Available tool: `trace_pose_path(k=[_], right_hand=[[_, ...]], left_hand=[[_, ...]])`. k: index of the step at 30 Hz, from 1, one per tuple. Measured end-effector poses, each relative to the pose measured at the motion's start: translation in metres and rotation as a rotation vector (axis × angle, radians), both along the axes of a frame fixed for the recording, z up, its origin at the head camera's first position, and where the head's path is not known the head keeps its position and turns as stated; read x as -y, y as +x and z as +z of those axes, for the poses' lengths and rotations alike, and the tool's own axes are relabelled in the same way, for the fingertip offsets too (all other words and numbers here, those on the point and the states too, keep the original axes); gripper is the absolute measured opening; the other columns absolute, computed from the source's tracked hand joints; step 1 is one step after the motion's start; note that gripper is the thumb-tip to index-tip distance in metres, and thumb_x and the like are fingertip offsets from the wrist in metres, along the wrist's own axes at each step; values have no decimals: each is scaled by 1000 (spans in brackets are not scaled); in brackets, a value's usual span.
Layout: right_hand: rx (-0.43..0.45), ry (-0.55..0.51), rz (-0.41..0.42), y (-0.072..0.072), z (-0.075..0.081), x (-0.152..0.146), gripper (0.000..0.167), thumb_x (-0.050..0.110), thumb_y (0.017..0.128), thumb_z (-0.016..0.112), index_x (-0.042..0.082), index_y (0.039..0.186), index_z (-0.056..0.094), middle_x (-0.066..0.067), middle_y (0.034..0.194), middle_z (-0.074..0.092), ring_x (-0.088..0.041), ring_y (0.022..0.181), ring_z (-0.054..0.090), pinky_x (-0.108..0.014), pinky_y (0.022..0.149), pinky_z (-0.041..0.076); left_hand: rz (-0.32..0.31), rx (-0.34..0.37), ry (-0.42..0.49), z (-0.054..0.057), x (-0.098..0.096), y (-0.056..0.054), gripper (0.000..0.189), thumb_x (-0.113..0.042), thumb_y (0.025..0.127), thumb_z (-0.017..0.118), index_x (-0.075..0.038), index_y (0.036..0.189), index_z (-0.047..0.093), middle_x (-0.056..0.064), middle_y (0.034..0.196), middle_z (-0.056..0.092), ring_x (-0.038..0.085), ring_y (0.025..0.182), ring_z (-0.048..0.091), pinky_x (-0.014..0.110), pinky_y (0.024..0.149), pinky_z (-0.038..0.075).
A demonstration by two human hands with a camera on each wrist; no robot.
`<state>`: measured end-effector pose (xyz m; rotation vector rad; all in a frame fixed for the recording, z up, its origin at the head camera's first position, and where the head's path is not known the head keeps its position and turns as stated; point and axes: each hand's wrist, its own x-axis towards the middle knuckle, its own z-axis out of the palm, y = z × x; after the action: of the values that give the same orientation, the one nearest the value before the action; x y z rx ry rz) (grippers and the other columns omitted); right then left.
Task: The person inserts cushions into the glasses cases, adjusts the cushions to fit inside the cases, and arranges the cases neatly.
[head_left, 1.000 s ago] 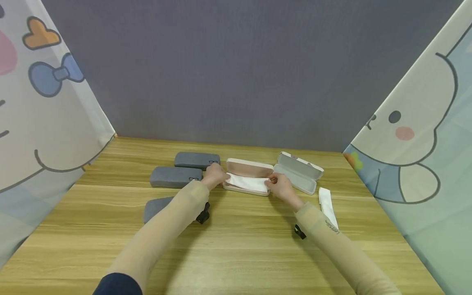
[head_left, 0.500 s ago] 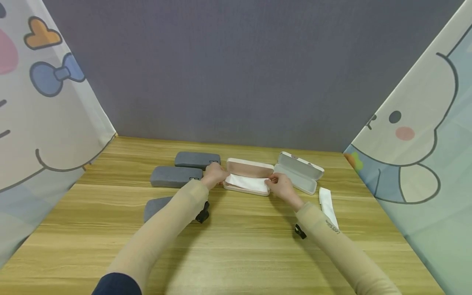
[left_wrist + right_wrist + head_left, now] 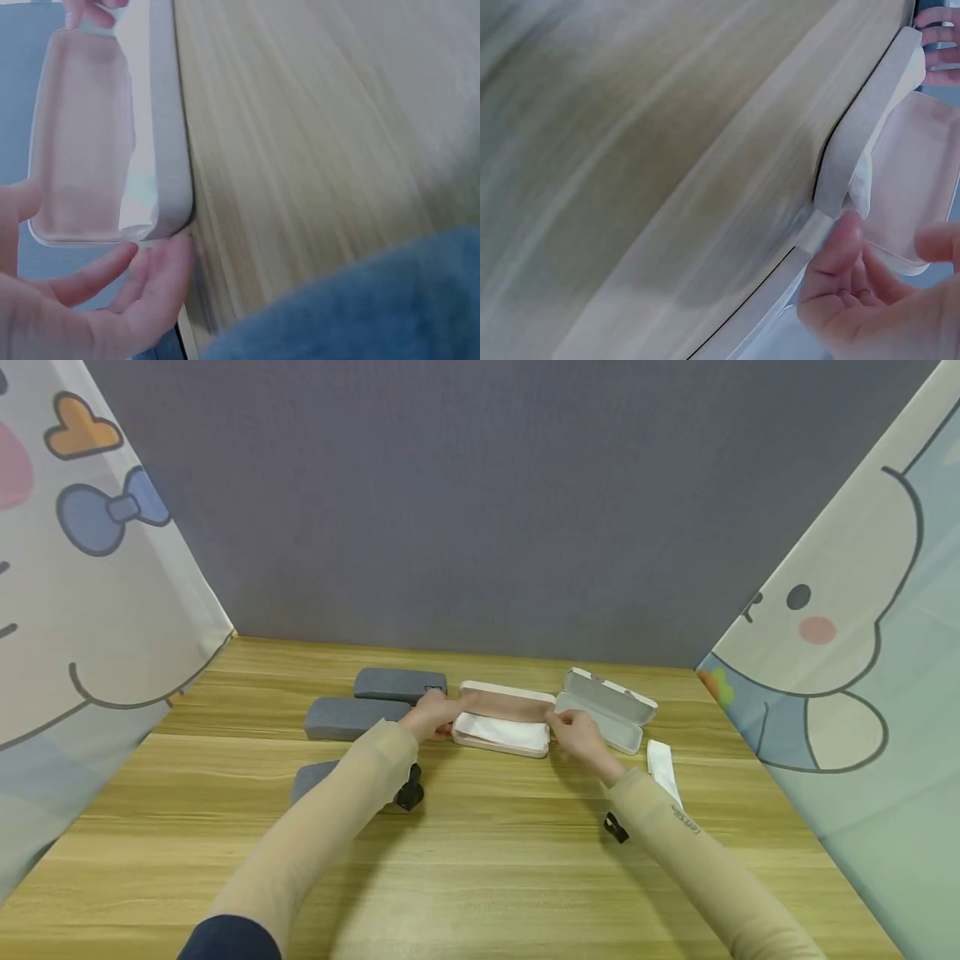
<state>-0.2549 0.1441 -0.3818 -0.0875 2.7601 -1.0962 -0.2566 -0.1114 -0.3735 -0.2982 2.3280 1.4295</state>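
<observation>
An open glasses case (image 3: 501,750) with a pink lining stands in the middle of the head view, its lid (image 3: 507,703) raised at the back. Inside its base lies a folded white cloth (image 3: 504,731). At the case's left end is my left hand (image 3: 433,717), thumb by the lid and fingers (image 3: 161,281) spread near the base's end. My right hand (image 3: 579,739) is at the right end, its fingers (image 3: 836,259) loosely bent beside the base's corner and its thumb apart from them near the lid. Neither hand holds the cloth.
Several grey glasses cases (image 3: 356,718), closed, lie to the left. A second open case (image 3: 611,706) with a pale grey lining stands on the right, close to my right hand. Another folded white cloth (image 3: 663,768) lies beside my right forearm on the wooden table (image 3: 495,860).
My hands have let go of the cloth's ends, and it now lies flat in the case. Both thumbs have moved up toward the lid, and the left hand has shifted slightly left.
</observation>
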Motion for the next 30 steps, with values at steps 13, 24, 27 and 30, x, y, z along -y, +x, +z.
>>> trace_pose_path(k=[13, 24, 27, 30], right_hand=[[422, -267, -110, -4, 12, 7, 89, 67, 95, 27, -10, 137, 37, -27, 127, 49, -27, 94, 57, -39, 81, 54], [552, -310, -125, -14, 15, 11, 87, 68, 94, 27, -8, 136, 33, -18, 111, 43, -28, 94, 50, -39, 80, 55], [583, -367, -153, -16, 15, 12, 84, 64, 95, 30, -6, 140, 26, -24, 117, 39, -31, 98, 48, -44, 87, 54], [608, -421, -165, -19, 16, 12, 81, 61, 96, 32, -4, 142, 22, -29, 124, 35, -33, 99, 45, -49, 93, 52]], left_hand=[[62, 169, 244, 4, -2, -5, 83, -59, 96, 38, -9, 154, 6, 27, 141, 34, 40, 123, 47, 49, 97, 49], [35, 178, 239, 7, -6, -3, 80, -61, 96, 34, -10, 153, 14, 27, 147, 31, 42, 128, 44, 52, 103, 44], [23, 173, 225, 8, -8, -4, 80, -62, 96, 34, -11, 154, 14, 27, 147, 31, 42, 128, 45, 52, 103, 45], [18, 165, 217, 9, -8, -5, 81, -63, 95, 34, -12, 154, 13, 27, 146, 32, 43, 127, 46, 53, 101, 46]])
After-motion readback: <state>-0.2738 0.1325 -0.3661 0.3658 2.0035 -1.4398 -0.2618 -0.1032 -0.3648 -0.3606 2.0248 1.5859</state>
